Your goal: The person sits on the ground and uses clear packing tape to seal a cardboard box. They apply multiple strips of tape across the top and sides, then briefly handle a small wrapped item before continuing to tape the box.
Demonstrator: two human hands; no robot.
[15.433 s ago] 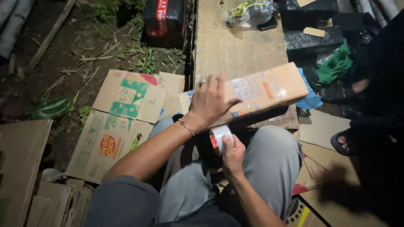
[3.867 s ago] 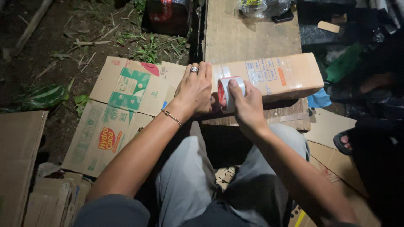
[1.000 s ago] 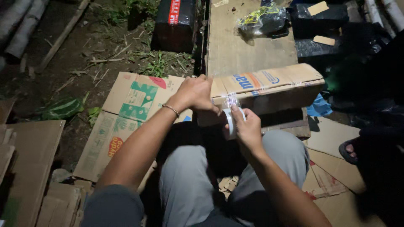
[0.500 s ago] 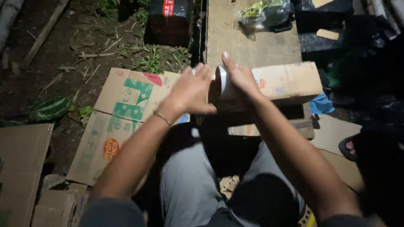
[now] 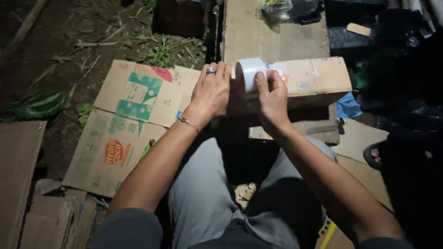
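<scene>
Centre frame: long box (image 5: 295,80) lying across the lap area, brown corrugated card, rectangular, glossy strips already on its top face. Left hand (image 5: 211,94) spread flat, pressing the box's left end; ring on one finger, thin chain at the wrist. Right hand (image 5: 272,99) clamped around tape roll (image 5: 249,73), thumb on the roll's outer face, roll upright on edge and touching the box's top left corner. Tape white, smooth, slightly shiny; free end not visible. Judgement: taping the end seam. To do well: keep left palm bearing down so flaps sit flush, hold tension on the roll, run straight over the corner, rub down to kill wrinkles. Left of frame: flattened printed cartons (image 5: 134,117) on dirt, matte, creased. Top centre: worn wooden board (image 5: 272,32), rough grain.
</scene>
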